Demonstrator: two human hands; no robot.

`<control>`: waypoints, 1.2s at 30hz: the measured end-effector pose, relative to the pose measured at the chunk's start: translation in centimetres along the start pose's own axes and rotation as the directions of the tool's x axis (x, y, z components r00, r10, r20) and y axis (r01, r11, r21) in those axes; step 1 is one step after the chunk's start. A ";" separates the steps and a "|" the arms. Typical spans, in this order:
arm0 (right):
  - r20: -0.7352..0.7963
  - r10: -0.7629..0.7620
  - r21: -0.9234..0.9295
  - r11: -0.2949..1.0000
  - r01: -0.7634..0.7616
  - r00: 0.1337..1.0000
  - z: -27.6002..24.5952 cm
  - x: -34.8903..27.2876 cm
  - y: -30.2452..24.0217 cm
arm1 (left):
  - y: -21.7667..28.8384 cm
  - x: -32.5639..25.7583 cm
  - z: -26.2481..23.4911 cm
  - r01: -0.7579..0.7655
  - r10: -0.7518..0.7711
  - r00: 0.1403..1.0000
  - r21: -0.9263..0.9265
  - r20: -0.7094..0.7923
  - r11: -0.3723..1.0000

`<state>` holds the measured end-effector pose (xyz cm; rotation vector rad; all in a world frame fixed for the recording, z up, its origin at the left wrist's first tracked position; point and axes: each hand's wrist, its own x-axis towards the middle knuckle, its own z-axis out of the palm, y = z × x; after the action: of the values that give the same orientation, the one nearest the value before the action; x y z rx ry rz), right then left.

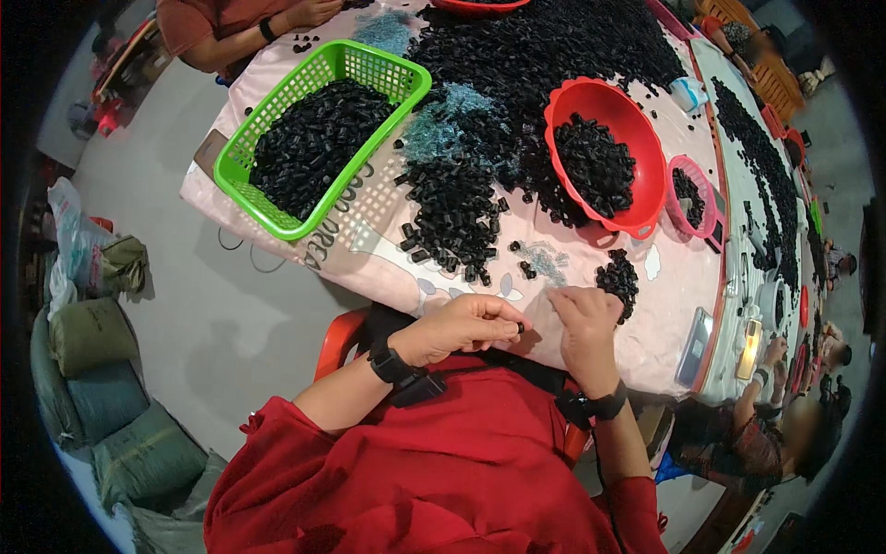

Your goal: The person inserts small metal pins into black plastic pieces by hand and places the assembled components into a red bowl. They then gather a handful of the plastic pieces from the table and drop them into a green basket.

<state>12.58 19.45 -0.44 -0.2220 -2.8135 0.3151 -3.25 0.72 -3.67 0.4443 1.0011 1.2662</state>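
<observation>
My left hand (464,329) pinches a small black plastic part (520,327) between thumb and fingertips, just over the table's near edge. To its right, my right hand (589,325) hangs low over the tablecloth with fingers bent and tips together. Whatever those fingertips hold, if anything, is too small to make out. Just beyond them lies a little scatter of clear pieces (544,261). A small pile of black parts (618,284) sits beside my right hand. A larger heap of loose black parts (449,220) spreads ahead of my left hand.
A green basket (323,226) of black parts stands at the left. A red bowl (649,148) and a pink basket (709,208) hold more. Bluish clear pieces (452,120) lie by the big black heap (544,51). A phone (694,346) rests at right. Other people sit around the tables.
</observation>
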 end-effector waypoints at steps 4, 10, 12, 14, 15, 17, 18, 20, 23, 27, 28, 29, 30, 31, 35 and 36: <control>-0.118 0.030 0.028 0.999 -0.027 0.993 0.2 -0.1 0.6 | -0.4 0.2 0.0 -0.079 0.079 0.997 -0.017 0.009 0.997; -0.164 0.297 0.163 0.949 -0.271 0.941 -0.1 -1.1 0.8 | 0.0 -0.2 0.4 -0.076 0.076 0.997 -0.007 -0.006 0.997; -0.126 0.322 0.181 0.937 -0.297 0.938 0.0 -1.3 0.6 | -0.1 -0.2 0.4 -0.062 0.062 0.998 -0.010 -0.013 0.998; -0.166 0.268 0.128 0.960 -0.249 0.949 0.6 -1.3 0.6 | -0.2 -0.1 0.6 -0.103 0.103 0.995 -0.033 -0.002 0.994; -0.166 0.268 0.128 0.960 -0.249 0.949 0.8 -1.4 0.7 | -0.1 -0.1 0.6 -0.103 0.103 0.995 -0.032 -0.002 0.994; -0.163 0.194 0.039 0.981 -0.190 0.967 1.1 -1.4 0.8 | 0.0 -0.2 0.7 -0.103 0.103 0.995 -0.030 -0.005 0.994; -0.163 0.193 0.039 0.981 -0.190 0.968 1.4 -1.5 0.9 | -0.1 -0.2 0.7 -0.103 0.103 0.995 -0.030 -0.005 0.994; -0.139 0.159 -0.003 0.987 -0.161 0.977 2.0 -1.7 1.2 | -0.4 -0.1 0.5 -0.104 0.105 0.994 -0.033 0.010 0.994; -0.154 0.173 0.020 0.985 -0.172 0.973 2.1 -1.6 1.4 | -0.6 0.1 0.7 -0.111 0.111 0.994 -0.045 -0.002 0.993; -0.120 0.239 0.069 0.970 -0.232 0.964 1.2 -1.7 1.3 | -0.4 -0.1 0.7 -0.118 0.118 0.993 -0.044 -0.021 0.992; -0.134 0.228 0.071 0.973 -0.220 0.964 0.8 -1.5 1.1 | -0.3 -0.3 0.7 -0.105 0.103 0.994 -0.066 -0.030 0.992; -0.153 0.223 0.076 0.974 -0.213 0.963 0.4 -1.5 1.0 | -0.1 -0.2 0.8 -0.087 0.084 0.996 -0.083 -0.037 0.993; -0.152 0.223 0.079 0.974 -0.213 0.963 0.0 -1.4 0.6 | -0.1 -0.2 0.9 -0.085 0.082 0.996 -0.082 -0.039 0.993; -0.154 0.235 0.128 0.968 -0.216 0.960 -0.4 -1.2 0.1 | -0.2 -0.2 1.0 -0.094 0.090 0.995 -0.109 -0.044 0.990; -0.127 0.195 0.269 0.950 -0.156 0.973 -2.8 -0.5 -2.6 | -0.4 -0.2 1.4 -0.135 0.132 0.991 -0.100 -0.038 0.986; -0.127 0.195 0.269 0.950 -0.156 0.972 -3.2 -0.3 -3.1 | -0.5 -0.1 1.6 -0.135 0.132 0.991 -0.100 -0.037 0.986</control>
<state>13.52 17.00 3.15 -0.4209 -2.5734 0.6696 -1.70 0.83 -3.17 0.4192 0.9399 1.4413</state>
